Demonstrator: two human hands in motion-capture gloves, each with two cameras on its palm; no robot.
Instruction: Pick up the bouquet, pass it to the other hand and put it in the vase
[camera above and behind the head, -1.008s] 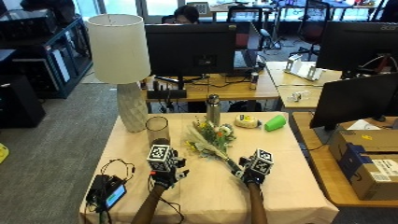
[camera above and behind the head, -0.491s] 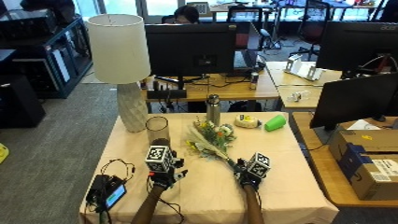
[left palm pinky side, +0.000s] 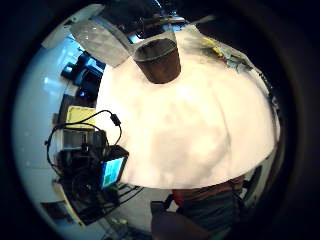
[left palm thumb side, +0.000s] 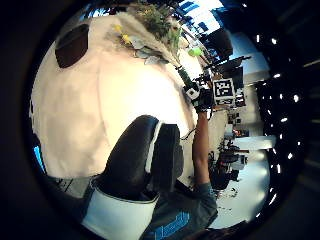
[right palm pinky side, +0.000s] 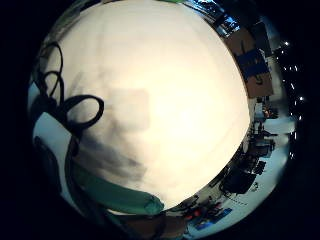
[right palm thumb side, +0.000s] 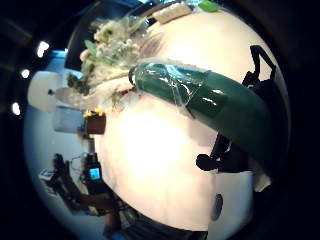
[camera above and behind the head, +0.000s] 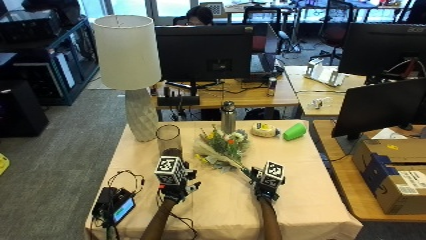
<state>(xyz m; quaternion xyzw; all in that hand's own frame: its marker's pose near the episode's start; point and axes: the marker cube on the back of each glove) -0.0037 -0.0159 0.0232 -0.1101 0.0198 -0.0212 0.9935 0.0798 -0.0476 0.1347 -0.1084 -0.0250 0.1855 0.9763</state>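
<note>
The bouquet lies on the counter, not lifted. My right hand is at its stem end; grip state indeterminate. Left hand holds nothing. The vase stands empty. All steps remain.

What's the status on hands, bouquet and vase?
Right hand at the bouquet stems, grip not confirmed. Left hand over the table, holding nothing. Bouquet lies beside the empty vase. Nothing between them.
</note>
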